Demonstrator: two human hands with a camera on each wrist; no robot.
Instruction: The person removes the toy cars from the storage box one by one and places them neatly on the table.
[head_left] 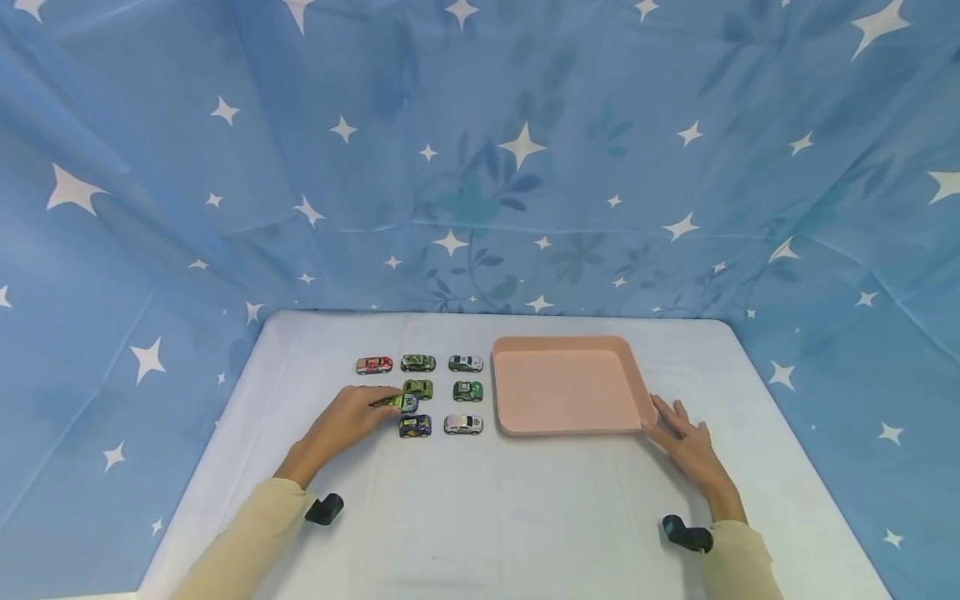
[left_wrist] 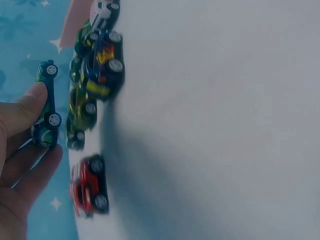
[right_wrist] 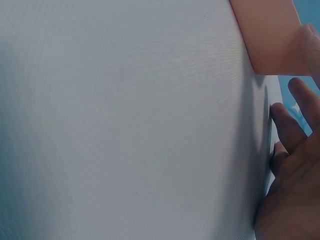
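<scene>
Between thumb and fingers, my left hand [head_left: 358, 413] pinches a green and blue toy car [left_wrist: 49, 111], held off the table in the left wrist view. Around it stand a red toy car [head_left: 374, 365], a camouflage green one [head_left: 417, 362], an olive one [head_left: 417, 389] and a dark blue one with yellow marks [head_left: 415, 426]. Over on the right, my right hand [head_left: 693, 450] touches the near right corner of a pink tray [head_left: 570, 433] with its thumb; its other fingers are spread apart beside the tray.
Between the left hand and the tray is a column of toy cars: a white and green one [head_left: 466, 363], a green one [head_left: 468, 391] and a silver one [head_left: 463, 424]. A white cloth covers the table [head_left: 495, 517]. Behind hangs a blue curtain [head_left: 375, 192] with stars.
</scene>
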